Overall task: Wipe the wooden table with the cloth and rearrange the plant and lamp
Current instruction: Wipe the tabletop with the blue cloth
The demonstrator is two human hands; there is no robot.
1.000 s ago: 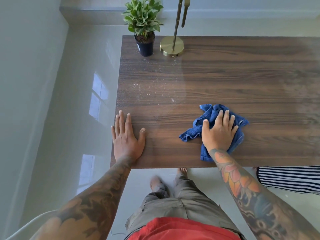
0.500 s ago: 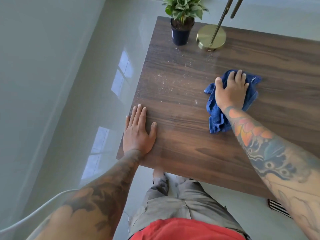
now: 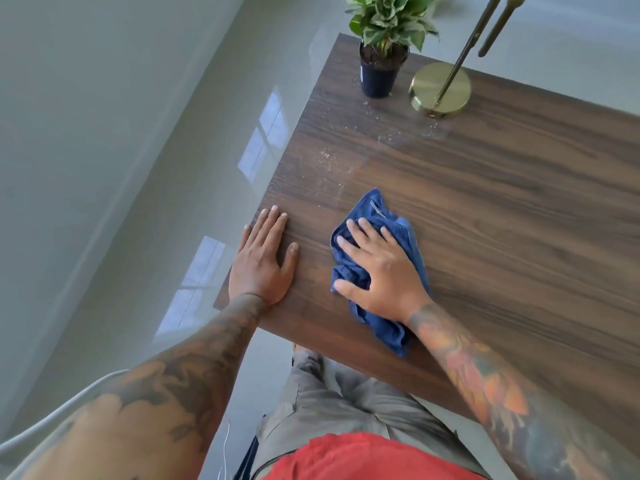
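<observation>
A crumpled blue cloth [image 3: 377,216] lies on the dark wooden table [image 3: 502,209] near its left front corner. My right hand [image 3: 377,271] presses flat on the cloth with fingers spread. Flat on the table's left edge rests my left hand [image 3: 263,261], fingers straight. At the far left corner stands a green plant in a black pot [image 3: 379,72], and beside it to the right the round brass base of a lamp [image 3: 440,89] with its thin stem rising out of view. White specks and a dusty smear lie on the wood between the pot and the cloth.
Glossy grey floor [image 3: 138,168] with window reflections stretches to the left of the table. A white curved chair edge [image 3: 52,414] shows at the lower left. My legs stand close to the table's front edge.
My right hand has drawn the cloth back toward me and to the left, from near the lamp base to near the left front corner. The left hand stays planted; the view has tilted.
</observation>
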